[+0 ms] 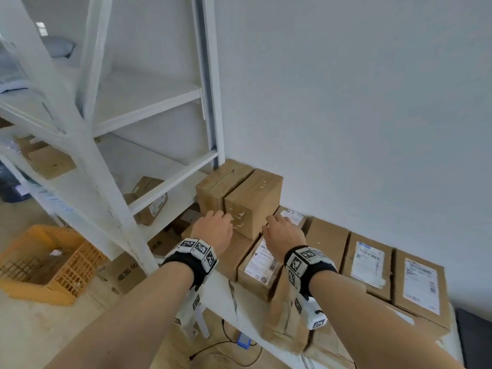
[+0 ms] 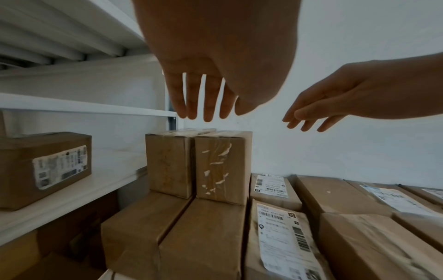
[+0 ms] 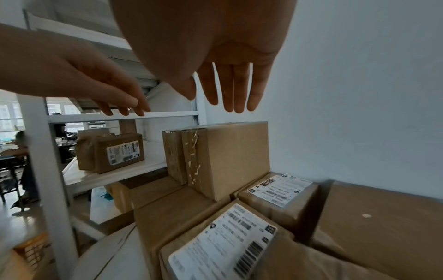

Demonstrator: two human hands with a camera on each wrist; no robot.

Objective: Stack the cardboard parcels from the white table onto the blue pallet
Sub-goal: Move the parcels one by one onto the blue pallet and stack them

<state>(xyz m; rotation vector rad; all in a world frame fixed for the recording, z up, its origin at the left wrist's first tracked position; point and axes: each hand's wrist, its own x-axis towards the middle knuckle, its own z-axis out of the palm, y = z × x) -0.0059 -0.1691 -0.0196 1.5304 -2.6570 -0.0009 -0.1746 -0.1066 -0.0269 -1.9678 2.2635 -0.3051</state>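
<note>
Both hands, left [image 1: 213,230] and right [image 1: 283,234], are reaching empty, fingers spread, toward the upright parcel [image 1: 253,202] standing just beyond them.

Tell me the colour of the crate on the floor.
Orange crate, clearest in the head view.

Two upright parcels [image 1: 239,198] atop flat parcels [image 1: 259,265]

We've got bare forearms, no sleeves. Each wrist wears a black band [image 1: 190,265] topped with white blocks printed with black-and-white square tag markers [image 1: 306,258]. Lower middle of the head view, white camera housings [image 1: 311,312] hang under both wrists, more tags stuck on them.
</note>
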